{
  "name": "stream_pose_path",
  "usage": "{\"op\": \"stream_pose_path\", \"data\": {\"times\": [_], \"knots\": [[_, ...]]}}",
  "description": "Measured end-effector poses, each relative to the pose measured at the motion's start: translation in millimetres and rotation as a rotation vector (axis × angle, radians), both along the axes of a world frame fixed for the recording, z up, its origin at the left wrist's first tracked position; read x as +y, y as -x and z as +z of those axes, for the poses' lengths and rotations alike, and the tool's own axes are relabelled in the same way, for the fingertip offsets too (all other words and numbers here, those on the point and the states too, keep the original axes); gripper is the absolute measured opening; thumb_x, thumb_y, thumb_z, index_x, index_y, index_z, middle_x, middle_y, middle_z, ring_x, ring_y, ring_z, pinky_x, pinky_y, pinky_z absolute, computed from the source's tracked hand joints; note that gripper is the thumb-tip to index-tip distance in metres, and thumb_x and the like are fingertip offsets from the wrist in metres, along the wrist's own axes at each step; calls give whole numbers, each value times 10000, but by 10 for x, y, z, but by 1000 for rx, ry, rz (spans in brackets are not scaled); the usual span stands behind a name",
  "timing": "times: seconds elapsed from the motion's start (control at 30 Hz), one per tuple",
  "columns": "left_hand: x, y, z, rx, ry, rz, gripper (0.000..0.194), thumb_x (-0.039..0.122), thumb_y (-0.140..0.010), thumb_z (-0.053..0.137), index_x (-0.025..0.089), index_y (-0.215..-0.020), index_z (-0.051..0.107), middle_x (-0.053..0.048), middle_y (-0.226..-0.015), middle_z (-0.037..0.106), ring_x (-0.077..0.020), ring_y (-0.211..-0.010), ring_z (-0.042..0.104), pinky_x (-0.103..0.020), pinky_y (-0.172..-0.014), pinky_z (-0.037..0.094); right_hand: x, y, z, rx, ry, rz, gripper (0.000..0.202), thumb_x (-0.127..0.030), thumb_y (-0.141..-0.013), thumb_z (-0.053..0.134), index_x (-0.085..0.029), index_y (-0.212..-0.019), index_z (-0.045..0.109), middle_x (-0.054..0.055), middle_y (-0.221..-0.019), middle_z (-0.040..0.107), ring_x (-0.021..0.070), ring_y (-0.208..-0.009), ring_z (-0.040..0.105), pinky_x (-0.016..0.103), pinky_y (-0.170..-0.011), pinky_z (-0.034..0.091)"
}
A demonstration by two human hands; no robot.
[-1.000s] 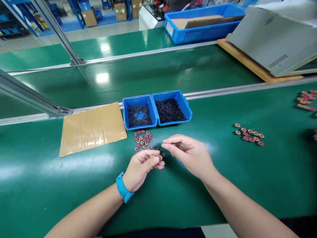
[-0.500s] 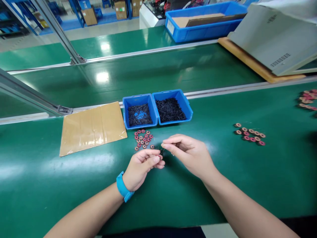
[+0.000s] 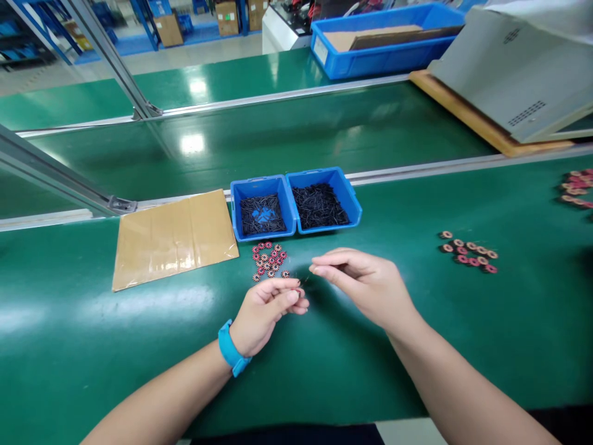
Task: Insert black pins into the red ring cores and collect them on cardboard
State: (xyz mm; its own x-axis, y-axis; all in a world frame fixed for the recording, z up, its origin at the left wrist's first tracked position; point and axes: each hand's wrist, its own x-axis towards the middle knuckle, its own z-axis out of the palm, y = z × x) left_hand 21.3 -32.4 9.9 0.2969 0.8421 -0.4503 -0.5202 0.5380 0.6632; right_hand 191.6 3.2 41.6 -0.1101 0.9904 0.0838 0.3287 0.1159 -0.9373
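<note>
My left hand, with a blue band at its wrist, is closed in a pinch around a small ring coil. The fingers hide most of the coil; thin wire ends stick out toward the right. Just to the right, my right hand has thumb and forefinger pressed together, a short gap away from those wire ends. Whatever is between its fingertips is too small to make out. Several red and copper-coloured ring coils lie in a group beyond my left hand.
Two blue bins hold short black tube-like pieces. A brown cardboard sheet lies to their left. More ring coils rest on the green tabletop at right. Behind stand a metal post, a large blue tray and a grey cabinet.
My right hand has drawn slightly to the right, away from the left fingertips, opening a gap. My left hand stays in place with the coil.
</note>
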Motion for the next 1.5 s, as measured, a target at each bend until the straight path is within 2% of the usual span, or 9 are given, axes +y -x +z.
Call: {"op": "stream_pose_path", "data": {"times": [0.23, 0.43, 0.7, 1.0, 1.1, 1.2, 1.27, 1.4, 1.5], "knots": [[7, -14, 10, 15, 2, 7, 250, 258, -601, 791, 147, -802, 691, -29, -738, 708, -138, -641, 658, -296, -672, 507, -13, -24, 34, -188, -113, 156, 149, -245, -776, 610, -226, -881, 713, 14, -685, 664, 124, -564, 570, 261, -541, 474], [12, -10, 23, 42, -5, 0, 239, 252, -607, 789, 142, -796, 692, -27, -732, 710, -137, -639, 657, -301, -680, 507, -54, 43, 1, -337, -285, 225, 125, -156, -815, 557, -196, -808, 676, 22, -681, 644, 122, -587, 575, 248, -569, 473], [16, -19, 12, 30, -19, 47, 249, 263, -586, 798, 153, -793, 713, -28, -716, 724, -126, -613, 645, -297, -678, 513, -162, 140, -86, -514, -538, 204, 160, -124, -870, 470, -144, -846, 628, 62, -703, 618, 157, -640, 582, 293, -608, 492], [33, -3, 18, 77, -84, 57, 248, 268, -603, 786, 176, -827, 736, -40, -742, 733, -139, -646, 652, -320, -711, 522, -178, 118, -26, -378, -474, 328, 243, -91, -883, 425, -157, -1011, 620, 63, -750, 616, 138, -656, 589, 271, -586, 509], [37, 112, 89, 117, -130, 111, 240, 277, -603, 785, 196, -824, 734, -31, -764, 732, -150, -665, 665, -325, -702, 539, -104, 11, 46, -302, -414, 246, 215, -117, -855, 500, -197, -1010, 625, 35, -759, 646, 125, -658, 608, 259, -601, 512], [17, 360, 123, 283, -189, 233, 294, 278, -608, 781, 241, -894, 724, -13, -806, 732, -137, -692, 666, -309, -724, 548, -31, -95, 61, -226, -212, 25, 267, -187, -818, 577, -189, -1085, 584, 7, -711, 661, 110, -543, 606, 239, -518, 509], [-17, 536, 88, 484, -210, 250, 301, 257, -613, 775, 255, -909, 721, -15, -875, 732, -136, -757, 665, -293, -764, 543, 3, -114, 27, -226, -112, -26, 233, -213, -800, 599, -177, -1029, 603, 0, -671, 666, 106, -477, 600, 232, -471, 502], [-106, 679, -46, 829, -329, 48, 171, 225, -664, 723, 227, -835, 730, -39, -949, 705, -159, -826, 662, -307, -791, 545, 42, -21, -78, -423, -231, 93, 109, -152, -796, 564, -194, -774, 663, 28, -686, 691, 141, -579, 653, 263, -575, 534], [-137, 603, -106, 1014, -515, -86, 108, 208, -716, 673, 209, -815, 716, -42, -906, 677, -153, -762, 655, -310, -731, 555, 58, 61, -126, -494, -328, 157, 164, -108, -796, 538, -196, -790, 676, 45, -744, 704, 164, -699, 671, 279, -660, 544]]}}
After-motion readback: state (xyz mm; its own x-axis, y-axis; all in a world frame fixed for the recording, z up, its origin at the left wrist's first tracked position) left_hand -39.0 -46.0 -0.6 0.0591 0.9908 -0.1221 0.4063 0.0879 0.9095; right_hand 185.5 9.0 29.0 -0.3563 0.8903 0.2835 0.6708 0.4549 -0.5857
